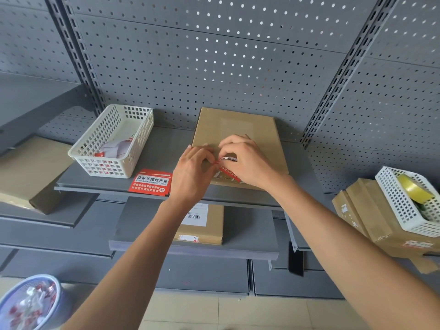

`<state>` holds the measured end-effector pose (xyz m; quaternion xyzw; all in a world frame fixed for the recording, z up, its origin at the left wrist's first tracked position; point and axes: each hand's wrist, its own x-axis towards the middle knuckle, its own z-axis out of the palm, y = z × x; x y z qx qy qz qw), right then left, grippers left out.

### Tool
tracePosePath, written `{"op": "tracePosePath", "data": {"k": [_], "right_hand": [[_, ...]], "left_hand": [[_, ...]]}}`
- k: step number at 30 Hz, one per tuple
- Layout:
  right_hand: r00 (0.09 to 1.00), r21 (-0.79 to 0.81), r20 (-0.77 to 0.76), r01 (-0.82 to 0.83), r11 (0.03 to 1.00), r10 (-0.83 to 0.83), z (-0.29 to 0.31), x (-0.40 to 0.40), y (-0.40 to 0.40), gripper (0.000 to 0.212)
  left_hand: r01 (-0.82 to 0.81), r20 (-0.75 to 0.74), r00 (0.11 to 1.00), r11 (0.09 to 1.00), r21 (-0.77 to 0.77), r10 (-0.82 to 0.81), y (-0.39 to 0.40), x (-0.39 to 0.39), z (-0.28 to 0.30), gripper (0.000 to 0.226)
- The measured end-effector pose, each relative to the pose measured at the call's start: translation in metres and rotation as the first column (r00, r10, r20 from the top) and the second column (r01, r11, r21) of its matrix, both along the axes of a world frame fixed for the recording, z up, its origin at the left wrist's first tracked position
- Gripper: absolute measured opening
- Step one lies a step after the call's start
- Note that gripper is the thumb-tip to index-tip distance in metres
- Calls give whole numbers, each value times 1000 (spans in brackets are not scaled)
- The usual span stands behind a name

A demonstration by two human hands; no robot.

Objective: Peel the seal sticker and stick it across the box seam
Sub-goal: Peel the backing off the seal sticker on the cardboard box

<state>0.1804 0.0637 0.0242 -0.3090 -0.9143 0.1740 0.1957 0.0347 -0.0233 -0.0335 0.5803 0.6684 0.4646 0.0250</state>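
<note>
A flat brown cardboard box (238, 129) lies on the grey shelf (164, 148). Both of my hands hover over its near edge. My right hand (247, 160) holds a red seal sticker (229, 173) with white writing, its white backing curled up at the top. My left hand (192, 172) pinches a red corner of that sticker between thumb and forefinger. A small stack of the same red stickers (150, 181) rests on the shelf just left of my left hand. The box seam is hidden under my hands.
A white plastic basket (114, 139) with paper scraps stands at the left of the shelf. Another brown box (204, 225) with a barcode label lies on the lower shelf. At the right, a white basket with yellow tape (414, 189) sits on cardboard boxes. A blue bin (31, 303) is bottom left.
</note>
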Motion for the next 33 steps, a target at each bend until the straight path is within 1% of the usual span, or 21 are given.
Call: {"op": "tracePosePath", "data": {"k": [4,10,18,20,23,25,30,33], "right_hand": [[1000,-22,6,-4,1000,4,0,1,-1,5],[1000,-35,16,-10,999,11,2,1,1,6],[1000,-58,-11,1,998,-2,-1,2,1,6],[999,-65,-32,5,998,-7,-3,2,1,7],[999,-78,-47,7,997,-10,-4,3,1,8],[999,-80,-51,7,997,-11,-4,3,2,8],[999,-73,-50,5,997,-8,-5,3,4,10],[999,-79,-49,-2,997,-2,-5,4,5,7]], "left_hand": [[-11,-64,998,1000,-2,11,-1,1,-1,18],[-9,-69,998,1000,-24,7,-2,1,-1,16],[-10,-143,990,999,34,15,-3,3,-3,15],[-33,-157,987,997,76,45,-3,4,-9,15],[-125,-195,969,980,153,153,-6,9,-14,15],[-172,-189,960,969,178,205,-7,13,-14,14],[-228,-184,950,964,133,250,-9,21,-15,13],[-245,-123,959,966,86,254,-10,24,-14,11]]}}
